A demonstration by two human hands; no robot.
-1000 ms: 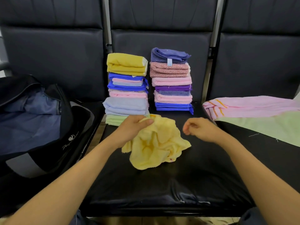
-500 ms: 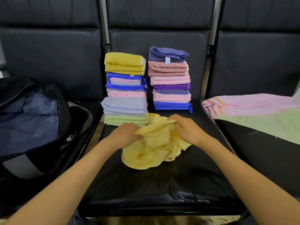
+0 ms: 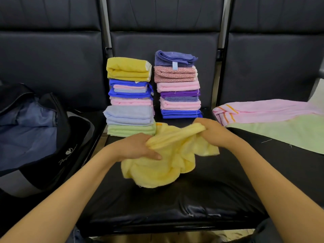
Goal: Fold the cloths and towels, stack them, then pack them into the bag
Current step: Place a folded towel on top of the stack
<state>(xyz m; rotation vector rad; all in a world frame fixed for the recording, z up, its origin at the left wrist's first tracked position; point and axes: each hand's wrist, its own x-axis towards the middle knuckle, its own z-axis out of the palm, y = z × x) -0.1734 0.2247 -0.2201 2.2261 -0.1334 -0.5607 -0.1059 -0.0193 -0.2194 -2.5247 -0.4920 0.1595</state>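
Our left hand (image 3: 135, 148) and right hand (image 3: 212, 132) each gripped the crumpled pale yellow terry towel (image 3: 157, 171), one edge drawn between them, on the black padded seat (image 3: 157, 204).

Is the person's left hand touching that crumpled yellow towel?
Touching. The head view shows the left hand gripping a bunched edge of the yellow towel, its thumb lying across the cloth.

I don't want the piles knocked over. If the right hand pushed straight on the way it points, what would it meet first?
Likely the blue cloth under the right stack, though depth is unclear.
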